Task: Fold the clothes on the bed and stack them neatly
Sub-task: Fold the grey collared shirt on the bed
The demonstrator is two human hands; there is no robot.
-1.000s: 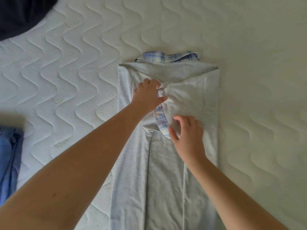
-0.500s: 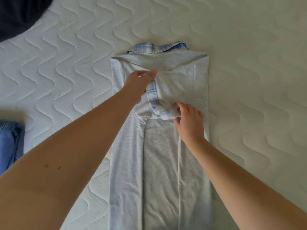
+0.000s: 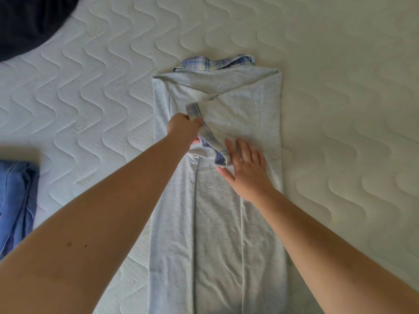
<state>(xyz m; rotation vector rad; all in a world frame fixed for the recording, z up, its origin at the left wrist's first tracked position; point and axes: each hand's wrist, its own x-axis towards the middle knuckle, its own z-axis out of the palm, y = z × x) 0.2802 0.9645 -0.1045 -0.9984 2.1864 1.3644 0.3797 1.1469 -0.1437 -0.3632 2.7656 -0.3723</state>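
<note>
With the grey garment (image 3: 217, 200) on the mattress (image 3: 340, 109) folded lengthwise only, the left hand (image 3: 183, 128) apparently pinched its plaid cuff (image 3: 193, 111) while the right hand (image 3: 246, 171) pressed flat, crosswise folds and stacking remaining.

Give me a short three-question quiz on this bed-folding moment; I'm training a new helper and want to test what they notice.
1. True or false: the right hand lies flat with straight fingers on the light grey garment with plaid-lined collar and cuffs.
2. What does the left hand pinch? A) the folded blue denim piece B) the plaid-lined cuff of the grey sleeve C) the dark navy fabric
3. Fill in: the garment lies on a white quilted ____.

Key: 1 true; 2 B; 3 mattress.
</note>
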